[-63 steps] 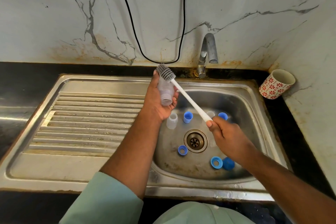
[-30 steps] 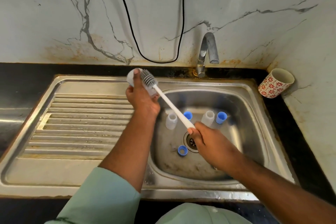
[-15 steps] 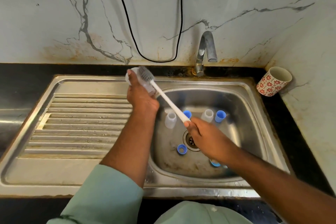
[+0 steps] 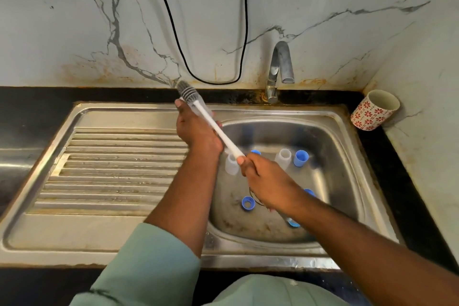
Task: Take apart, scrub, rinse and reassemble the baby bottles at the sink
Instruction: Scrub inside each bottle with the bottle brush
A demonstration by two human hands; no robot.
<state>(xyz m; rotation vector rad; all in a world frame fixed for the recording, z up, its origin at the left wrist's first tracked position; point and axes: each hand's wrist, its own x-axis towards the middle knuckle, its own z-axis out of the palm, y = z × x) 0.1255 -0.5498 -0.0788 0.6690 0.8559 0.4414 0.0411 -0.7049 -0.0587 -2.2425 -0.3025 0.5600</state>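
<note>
nearest, the right hand (image 4: 263, 181) is clenched round the lower end of the white brush handle (image 4: 218, 131), low over the sink basin (image 4: 347, 156). loose parts lie under it: a blue ring (image 4: 248, 203) by the drain, another blue piece (image 4: 294, 223) half hidden by the forearm, and further back two clear bottle bodies (image 4: 231, 164) (image 4: 283, 156) and a blue cap (image 4: 301, 158) standing upright.

the left hand (image 4: 196, 131) grips a clear bottle (image 4: 205, 110), held up above the edge between the ribbed drainboard (image 4: 111, 161) and the basin. the grey bristle head (image 4: 185, 92) sticks out past the far end of the bottle, against its outside as far as i can tell.

risks, as i judge them: the bottle looks wet and smooth, so a hard stroke could twist it out of the left hand and drop it onto the steel or among the parts below. a wide sweep could flick dirty water up at the black cable (image 4: 246, 20) hanging on the marble wall. the small blue parts sit close to the drain, and a careless rinse from the tap (image 4: 280, 64) could push them over it. the patterned cup (image 4: 375, 109) on the counter is well clear.
</note>
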